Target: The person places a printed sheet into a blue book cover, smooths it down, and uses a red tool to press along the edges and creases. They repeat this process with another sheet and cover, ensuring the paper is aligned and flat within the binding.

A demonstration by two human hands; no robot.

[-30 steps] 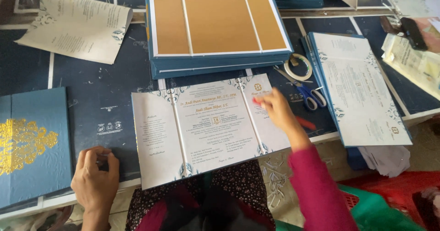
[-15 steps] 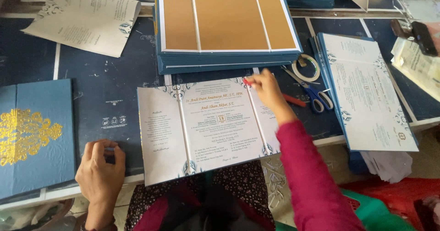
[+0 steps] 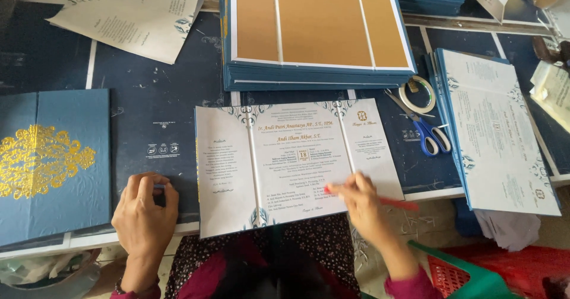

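1. Card [image 3: 297, 162] lies open and flat in the lower middle of the frame: a white, three-panel printed sheet with blue ornament at its folds and corners, its near edge hanging slightly over the table [image 3: 142, 121] edge.
2. Right hand [image 3: 359, 201] rests on the card's lower right part, fingers pinched narrow around a thin red stick [image 3: 386, 202], whose tip touches the paper near the right fold.
3. Left hand [image 3: 144, 213] sits just left of the card, off the paper, fingers curled down on the dark blue table; whether it grips anything I cannot tell.
4. Above the card, in the upper middle, stands a stack of blue covers [image 3: 317, 32] with brown board panels facing up.
5. To the right lie blue-handled scissors [image 3: 424, 130] beside a tape ring [image 3: 417, 94], then a pile of printed sheets [image 3: 499, 133].
6. At the far left lies a closed blue cover with gold ornament [image 3: 47, 162].
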